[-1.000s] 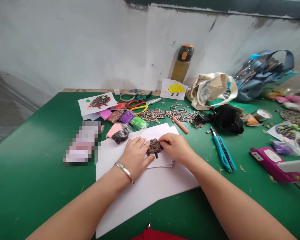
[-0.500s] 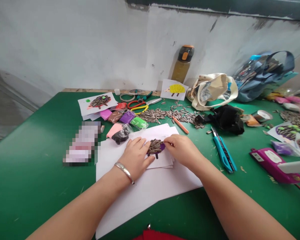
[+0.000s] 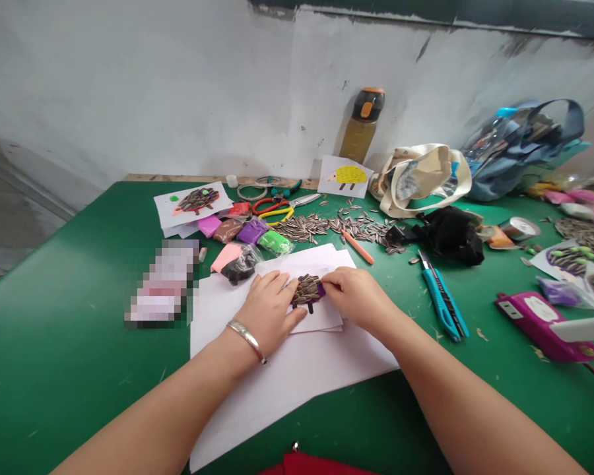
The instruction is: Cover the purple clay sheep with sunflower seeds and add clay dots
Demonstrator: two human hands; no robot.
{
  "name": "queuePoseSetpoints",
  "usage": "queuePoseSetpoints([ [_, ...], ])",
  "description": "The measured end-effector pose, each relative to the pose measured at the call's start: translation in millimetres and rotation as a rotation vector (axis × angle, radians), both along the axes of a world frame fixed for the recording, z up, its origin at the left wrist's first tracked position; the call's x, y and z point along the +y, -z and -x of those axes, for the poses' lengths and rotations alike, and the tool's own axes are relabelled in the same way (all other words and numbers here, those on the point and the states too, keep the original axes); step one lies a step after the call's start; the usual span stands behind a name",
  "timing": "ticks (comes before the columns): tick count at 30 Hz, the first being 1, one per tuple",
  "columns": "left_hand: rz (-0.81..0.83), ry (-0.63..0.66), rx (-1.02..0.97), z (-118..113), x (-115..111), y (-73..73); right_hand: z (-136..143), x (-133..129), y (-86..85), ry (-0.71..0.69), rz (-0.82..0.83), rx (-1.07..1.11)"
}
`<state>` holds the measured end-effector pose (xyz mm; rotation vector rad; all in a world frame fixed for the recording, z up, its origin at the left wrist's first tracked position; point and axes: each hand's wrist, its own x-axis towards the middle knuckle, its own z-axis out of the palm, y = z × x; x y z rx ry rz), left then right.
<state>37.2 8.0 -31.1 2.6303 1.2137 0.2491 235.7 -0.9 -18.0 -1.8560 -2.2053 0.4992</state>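
My left hand [image 3: 270, 310], with a silver bangle at its wrist, lies flat and open over the left part of a small white card [image 3: 321, 323]. On this card is a hedgehog picture [image 3: 307, 290] with a purple body, overlapping sunflower seeds and short dark legs; my left fingers cover its left end. Pinched together, the fingertips of my right hand [image 3: 359, 293] press at the right side of the seed layer, by the bare purple part. They seem to hold a sunflower seed, mostly hidden. Larger white sheets [image 3: 277, 402] lie under the card.
Behind the sheets are loose sunflower seeds [image 3: 307, 227], an orange pen [image 3: 359, 247], clay packets [image 3: 251, 232] and scissors [image 3: 280, 210]. A utility knife [image 3: 443, 297] and a magenta glue gun [image 3: 539, 326] lie to the right. A phone-like blurred object [image 3: 163, 284] lies left. A bottle [image 3: 361, 125] stands by the wall.
My right hand has shifted slightly left, its fingertips closer in on the seeds. My left hand stays in place.
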Motion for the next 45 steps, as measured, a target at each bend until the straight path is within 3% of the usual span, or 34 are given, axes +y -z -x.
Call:
queuePoseSetpoints([
  [19,-0.015,0.001,-0.033,1.7,0.2,3.9,2.6,-3.6,1.8,0.049,-0.060,0.094],
  [27,-0.022,0.000,-0.040,1.1,0.3,2.5,7.6,-6.5,2.7,-0.013,-0.065,0.135],
  [35,-0.024,0.003,-0.007,0.5,0.4,1.2,8.9,7.0,13.3,-0.008,-0.186,0.136],
  [45,-0.044,0.014,-0.025,1.3,0.3,2.4,12.8,13.0,24.0,-0.034,-0.208,0.165],
])
